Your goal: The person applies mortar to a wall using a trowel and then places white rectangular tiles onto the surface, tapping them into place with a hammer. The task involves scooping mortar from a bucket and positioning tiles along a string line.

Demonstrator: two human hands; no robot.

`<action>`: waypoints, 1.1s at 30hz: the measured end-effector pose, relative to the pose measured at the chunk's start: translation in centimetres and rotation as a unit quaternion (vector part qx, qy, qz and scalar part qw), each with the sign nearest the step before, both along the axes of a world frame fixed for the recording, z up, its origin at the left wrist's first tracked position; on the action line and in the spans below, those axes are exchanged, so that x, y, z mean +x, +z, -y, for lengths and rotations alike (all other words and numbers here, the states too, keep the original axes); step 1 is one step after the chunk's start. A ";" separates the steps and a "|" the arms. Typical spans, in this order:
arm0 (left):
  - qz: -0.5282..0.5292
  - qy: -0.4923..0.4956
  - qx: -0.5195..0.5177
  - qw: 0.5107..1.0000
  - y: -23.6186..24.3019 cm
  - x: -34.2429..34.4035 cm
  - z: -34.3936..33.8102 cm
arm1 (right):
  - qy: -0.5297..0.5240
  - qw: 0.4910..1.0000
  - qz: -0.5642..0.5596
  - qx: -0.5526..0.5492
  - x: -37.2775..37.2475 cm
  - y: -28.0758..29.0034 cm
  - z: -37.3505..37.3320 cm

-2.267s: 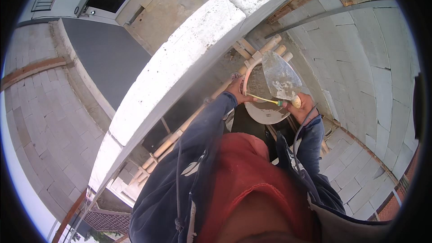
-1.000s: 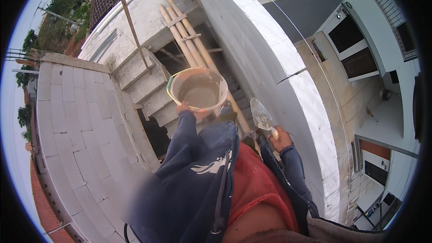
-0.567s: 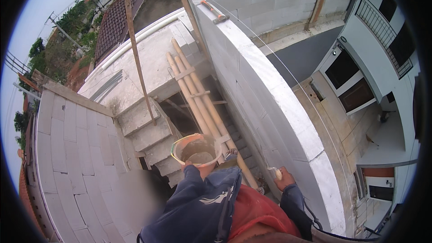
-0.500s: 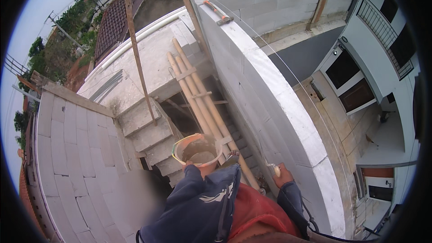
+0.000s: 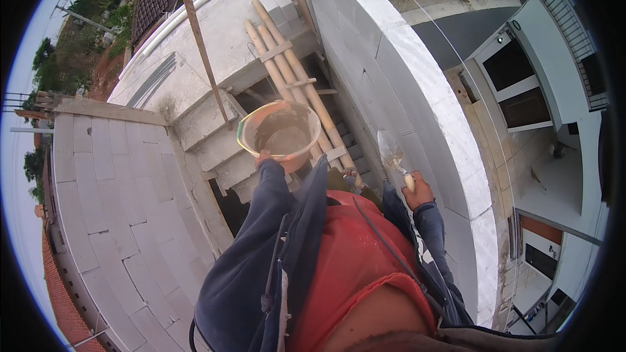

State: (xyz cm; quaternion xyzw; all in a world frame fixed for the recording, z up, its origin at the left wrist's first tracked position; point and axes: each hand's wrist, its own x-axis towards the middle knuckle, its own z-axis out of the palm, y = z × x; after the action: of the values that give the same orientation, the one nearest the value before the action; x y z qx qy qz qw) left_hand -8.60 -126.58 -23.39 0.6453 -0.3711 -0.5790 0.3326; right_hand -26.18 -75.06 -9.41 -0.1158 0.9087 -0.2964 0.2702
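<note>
Block wall close on right, wooden poles ahead, stairwell gap open below.

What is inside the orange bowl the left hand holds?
The orange bowl in the left hand holds grey mortar, smeared up its dark inner wall. Its near rim hides the front of the bottom.
</note>
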 end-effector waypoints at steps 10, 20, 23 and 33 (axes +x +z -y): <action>-0.021 0.031 0.046 0.998 1.2 -5.0 10.0 | 0.007 1.000 0.003 0.018 -5.3 -1.2 5.3; -0.099 0.041 0.114 0.988 -11.4 -18.7 23.5 | -0.031 0.981 0.114 0.157 -11.3 -7.0 16.3; -0.025 0.012 0.103 0.994 -16.9 -25.8 28.6 | -0.052 0.966 0.157 0.200 -12.3 -10.2 21.4; -0.020 0.002 0.183 0.983 -33.7 -43.5 45.1 | -0.004 0.937 0.285 0.201 -19.6 -21.1 38.1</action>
State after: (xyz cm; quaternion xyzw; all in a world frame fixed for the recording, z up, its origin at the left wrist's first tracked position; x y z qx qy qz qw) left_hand -52.11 -171.63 -57.11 0.6844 -0.2509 -0.6491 0.2175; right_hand -45.81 -113.16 -30.52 0.0336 0.8345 -0.1293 0.5345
